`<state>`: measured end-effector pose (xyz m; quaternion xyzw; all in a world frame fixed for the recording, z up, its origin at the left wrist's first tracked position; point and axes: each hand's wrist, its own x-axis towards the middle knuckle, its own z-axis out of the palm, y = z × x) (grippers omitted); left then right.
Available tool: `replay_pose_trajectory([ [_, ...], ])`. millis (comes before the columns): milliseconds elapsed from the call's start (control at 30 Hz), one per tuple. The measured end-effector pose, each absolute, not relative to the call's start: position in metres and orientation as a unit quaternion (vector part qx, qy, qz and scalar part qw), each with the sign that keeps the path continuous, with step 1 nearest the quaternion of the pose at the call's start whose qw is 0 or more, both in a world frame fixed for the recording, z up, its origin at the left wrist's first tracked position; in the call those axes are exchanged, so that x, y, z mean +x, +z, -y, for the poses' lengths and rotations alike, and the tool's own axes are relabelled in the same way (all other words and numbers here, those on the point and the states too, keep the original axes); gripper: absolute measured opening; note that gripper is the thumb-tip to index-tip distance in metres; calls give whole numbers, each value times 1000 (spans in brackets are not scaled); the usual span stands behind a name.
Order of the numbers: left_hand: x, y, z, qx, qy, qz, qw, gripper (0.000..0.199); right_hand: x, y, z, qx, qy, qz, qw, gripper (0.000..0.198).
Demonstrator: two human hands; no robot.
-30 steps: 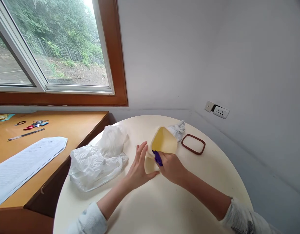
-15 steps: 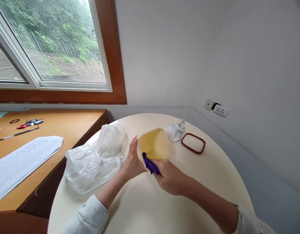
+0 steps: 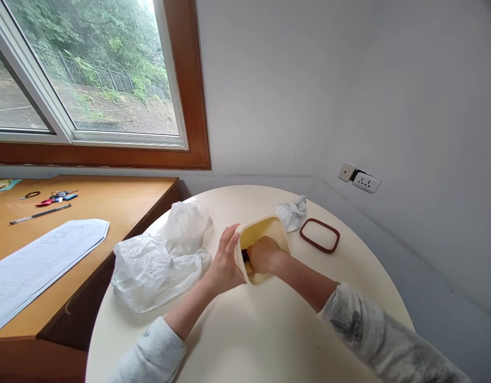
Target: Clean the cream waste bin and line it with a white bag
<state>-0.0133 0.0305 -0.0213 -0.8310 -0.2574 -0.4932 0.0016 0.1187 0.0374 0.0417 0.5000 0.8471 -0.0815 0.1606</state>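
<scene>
A pale yellow, open-topped plastic container point(image 3: 277, 230) is tilted toward me above the round table. My left hand point(image 3: 224, 266) grips it from the left, fingers along the outer wall near the rim. Inside the container is my right hand point(image 3: 264, 255), its fingers curled around a dark purple cloth point(image 3: 245, 256). Only a small part of that cloth shows, at the inner left wall; the rest is hidden by the hand.
A crumpled clear plastic bag point(image 3: 157, 271) lies left on the round table point(image 3: 269, 340). Behind the container are a knotted white bag point(image 3: 292, 214) and a brown rounded-rectangular frame point(image 3: 317, 247). Papers point(image 3: 49, 260), a pen point(image 3: 40, 214) and keys point(image 3: 58, 197) lie on the wooden desk.
My right hand has moved from the container's near rim down into its inside, taking the purple cloth along. The container's opening has tipped more toward me, with my left hand still holding it.
</scene>
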Motion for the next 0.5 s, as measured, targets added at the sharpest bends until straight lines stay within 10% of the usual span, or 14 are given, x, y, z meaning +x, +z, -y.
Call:
replay_pose_trajectory([
  [200, -15, -19, -32, -817, -504, 279, -34, 118, 157, 81, 11, 532, -82, -839, 73, 21],
  [367, -12, -18, -24, -818, -496, 287, -57, 123, 221, 96, 34, 567, -366, -722, -156, 28],
  [500, -11, -21, -21, -800, -500, 318, -94, 128, 253, 96, 26, 706, -254, -606, -264, 28],
])
